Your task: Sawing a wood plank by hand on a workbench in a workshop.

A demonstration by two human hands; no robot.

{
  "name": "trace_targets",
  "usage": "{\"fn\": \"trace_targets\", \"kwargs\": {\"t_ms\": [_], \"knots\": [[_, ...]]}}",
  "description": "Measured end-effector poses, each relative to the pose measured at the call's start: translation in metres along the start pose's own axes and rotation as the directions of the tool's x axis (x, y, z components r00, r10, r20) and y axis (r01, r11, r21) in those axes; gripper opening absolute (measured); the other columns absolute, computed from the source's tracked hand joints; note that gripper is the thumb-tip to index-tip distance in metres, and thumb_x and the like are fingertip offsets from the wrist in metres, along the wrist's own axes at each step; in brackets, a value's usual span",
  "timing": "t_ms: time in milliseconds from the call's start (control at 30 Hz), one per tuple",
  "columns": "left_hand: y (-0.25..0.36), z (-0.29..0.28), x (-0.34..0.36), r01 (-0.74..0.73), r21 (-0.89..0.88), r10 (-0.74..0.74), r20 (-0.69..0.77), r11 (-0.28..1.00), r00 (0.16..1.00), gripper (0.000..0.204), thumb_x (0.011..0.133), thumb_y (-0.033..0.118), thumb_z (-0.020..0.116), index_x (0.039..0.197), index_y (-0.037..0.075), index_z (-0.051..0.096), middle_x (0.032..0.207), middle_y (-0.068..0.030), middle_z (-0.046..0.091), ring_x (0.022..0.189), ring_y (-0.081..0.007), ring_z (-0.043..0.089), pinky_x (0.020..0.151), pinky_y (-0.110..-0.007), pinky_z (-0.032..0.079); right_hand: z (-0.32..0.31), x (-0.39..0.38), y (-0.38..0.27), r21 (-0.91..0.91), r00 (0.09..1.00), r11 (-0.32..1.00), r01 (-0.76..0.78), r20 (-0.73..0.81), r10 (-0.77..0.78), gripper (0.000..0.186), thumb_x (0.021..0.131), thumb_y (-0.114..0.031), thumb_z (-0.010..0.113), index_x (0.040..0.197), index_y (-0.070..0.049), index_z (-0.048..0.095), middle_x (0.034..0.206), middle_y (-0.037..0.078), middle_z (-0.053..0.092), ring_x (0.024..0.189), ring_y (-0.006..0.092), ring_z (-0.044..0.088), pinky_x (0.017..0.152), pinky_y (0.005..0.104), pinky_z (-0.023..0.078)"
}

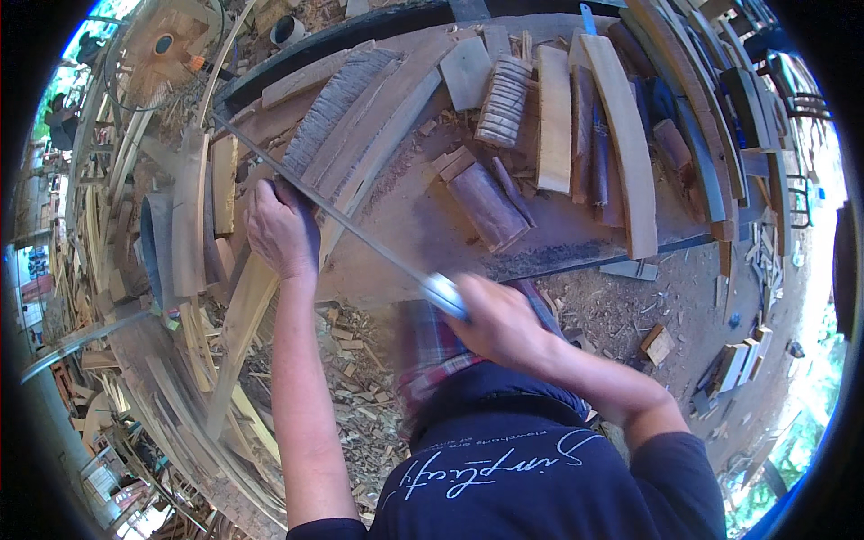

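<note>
In my right hand (504, 328) is the pale handle of what looks like a hand saw (373, 240), my fingers wrapped around it. Its long, narrow blade slants up and left, seen almost edge-on, and crosses a long wooden board (387, 139). Just left of the blade, my left hand (281, 229) is closed on the board, its fingers curled and partly hidden. The board's lower end (236, 360) sticks out past the bench, toward me. Alongside it lies a rough, grey-faced plank (346, 94). Whether the blade's teeth are in the wood cannot be seen.
The dusty bench (396, 225) carries reddish-brown blocks (486, 198), a ridged wood piece (504, 101) and a curved board (621, 144). More timber (693, 108) is stacked at right. Chips and offcuts (355, 360) litter the floor. A round machine guard (162, 49) stands far left.
</note>
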State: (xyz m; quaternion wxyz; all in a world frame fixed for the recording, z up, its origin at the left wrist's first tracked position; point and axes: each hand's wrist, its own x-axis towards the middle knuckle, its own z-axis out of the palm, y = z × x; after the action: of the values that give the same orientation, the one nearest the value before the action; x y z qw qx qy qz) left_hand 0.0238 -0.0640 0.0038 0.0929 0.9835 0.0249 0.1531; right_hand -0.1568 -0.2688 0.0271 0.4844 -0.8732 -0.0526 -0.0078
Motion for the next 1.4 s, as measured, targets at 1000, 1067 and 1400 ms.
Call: {"fn": "trace_targets", "kwargs": {"t_ms": [1000,1067,1400], "knots": [[-0.003,0.002,0.004,-0.009,-0.019,0.008,-0.035,1.0,0.999,0.041,0.101,0.039,0.041,0.1,0.002,0.059,0.097,-0.0244,0.066,0.093,-0.0452,0.061,0.075,-0.057,0.043,0.055,-0.004,0.035,-0.081,0.976,0.99,0.119,-0.172,-0.132,0.017,0.084,-0.006,0.058,0.098,-0.004,0.048,0.077,0.015,0.058,0.07,0.0354,0.063,0.06,0.0446,0.051],[-0.002,0.001,0.005,-0.01,-0.024,0.009,-0.052,1.0,0.999,0.04,0.1,0.037,0.043,0.096,0.001,0.058,0.097,-0.0239,0.066,0.093,-0.0442,0.061,0.076,-0.056,0.043,0.051,0.007,0.027,-0.097,0.98,0.984,0.146,-0.12,-0.158,0.017,0.085,-0.005,0.056,0.099,-0.004,0.048,0.078,0.016,0.059,0.072,0.0357,0.063,0.061,0.0449,0.051],[-0.001,0.0,0.003,0.036,0.01,-0.036,0.011,0.999,0.999,0.039,0.099,0.036,0.044,0.091,0.001,0.059,0.096,-0.0222,0.065,0.094,-0.0427,0.06,0.077,-0.053,0.043,0.022,0.009,0.008,-0.098,0.991,0.992,0.078,-0.103,-0.088,0.029,0.078,-0.008,0.066,0.102,-0.003,0.05,0.08,0.014,0.059,0.072,0.0338,0.063,0.061,0.0443,0.052]]}}
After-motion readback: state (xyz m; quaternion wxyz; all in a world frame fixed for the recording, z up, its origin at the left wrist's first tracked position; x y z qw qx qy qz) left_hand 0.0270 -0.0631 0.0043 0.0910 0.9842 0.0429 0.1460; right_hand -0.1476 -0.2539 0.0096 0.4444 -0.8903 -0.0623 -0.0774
